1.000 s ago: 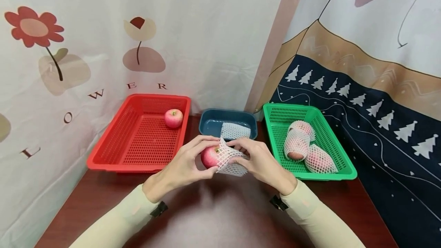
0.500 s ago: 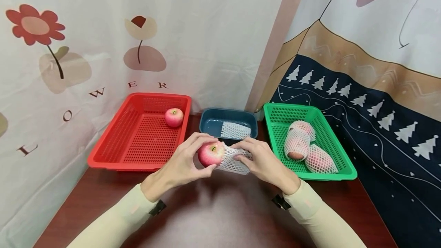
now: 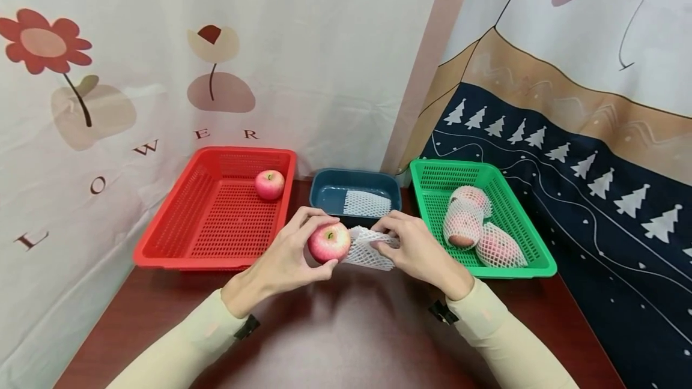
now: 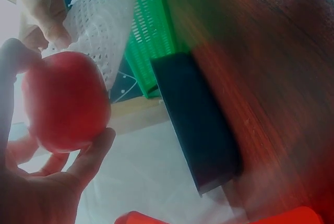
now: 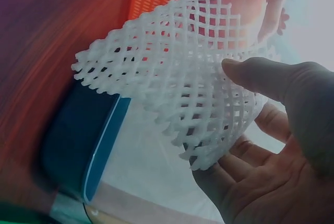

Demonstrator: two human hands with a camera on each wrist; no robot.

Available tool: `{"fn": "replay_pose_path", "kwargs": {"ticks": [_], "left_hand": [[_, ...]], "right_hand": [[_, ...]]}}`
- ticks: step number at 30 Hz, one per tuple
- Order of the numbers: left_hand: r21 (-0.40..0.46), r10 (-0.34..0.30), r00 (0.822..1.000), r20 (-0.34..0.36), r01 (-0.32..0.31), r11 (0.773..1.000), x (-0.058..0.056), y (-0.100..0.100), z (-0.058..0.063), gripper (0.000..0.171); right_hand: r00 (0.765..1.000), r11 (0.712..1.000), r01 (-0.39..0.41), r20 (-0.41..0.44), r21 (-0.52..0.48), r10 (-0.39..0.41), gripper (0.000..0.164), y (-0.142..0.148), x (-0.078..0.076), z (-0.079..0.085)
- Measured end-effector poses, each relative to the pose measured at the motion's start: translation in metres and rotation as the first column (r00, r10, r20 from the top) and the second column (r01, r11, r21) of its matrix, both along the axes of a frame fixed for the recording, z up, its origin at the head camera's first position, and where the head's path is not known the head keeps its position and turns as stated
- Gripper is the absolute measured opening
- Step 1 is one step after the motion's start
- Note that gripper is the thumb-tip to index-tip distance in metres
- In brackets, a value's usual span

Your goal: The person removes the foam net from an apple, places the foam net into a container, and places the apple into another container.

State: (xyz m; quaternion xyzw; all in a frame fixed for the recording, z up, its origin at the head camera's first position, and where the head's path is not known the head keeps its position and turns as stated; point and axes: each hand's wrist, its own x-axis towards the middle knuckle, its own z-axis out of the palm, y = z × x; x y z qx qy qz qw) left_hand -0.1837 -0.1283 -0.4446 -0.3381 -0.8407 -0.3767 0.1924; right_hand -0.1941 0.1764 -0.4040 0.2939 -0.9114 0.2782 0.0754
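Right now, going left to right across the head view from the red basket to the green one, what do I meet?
Red basket → left hand → held apple → foam net → right hand → green basket.

Left hand [image 3: 283, 252] near right hand [image 3: 417, 252]

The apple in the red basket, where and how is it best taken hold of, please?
Probably by its sides, coming down from above: the apple is round and sits stem up in the open-topped red basket, near the wall on the right in the head view.
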Motion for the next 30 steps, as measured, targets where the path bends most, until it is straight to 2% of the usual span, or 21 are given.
{"fn": "replay_pose_path", "kwargs": {"ticks": [5,9,15,21,30], "left_hand": [[-0.008,-0.016,1.0,0.005,0.016,1.0,0.001,0.0,-0.001,0.078],[-0.019,-0.02,1.0,0.011,0.021,1.0,0.001,0.0,-0.002,0.08],[-0.038,-0.03,1.0,0.006,0.03,0.999,0.002,0.0,-0.001,0.074],[-0.066,-0.046,0.999,-0.002,0.046,0.997,0.002,-0.003,-0.002,0.071],[-0.113,-0.044,0.999,-0.026,0.041,0.993,0.004,-0.007,-0.005,0.07]], "right_hand": [[1.0,1.0,0.004,0.004,0.015,-0.005,0.02,0.004,-0.003,0.0],[0.999,0.999,0.022,0.04,0.026,-0.024,0.021,0.008,-0.005,0.004],[0.996,0.997,0.048,0.069,0.054,-0.051,0.023,0.012,-0.01,0.009],[0.996,0.995,0.064,0.062,0.077,-0.068,0.024,0.013,-0.016,0.018],[0.998,0.993,0.066,0.001,0.093,-0.067,0.02,0.01,-0.031,0.024]]}}
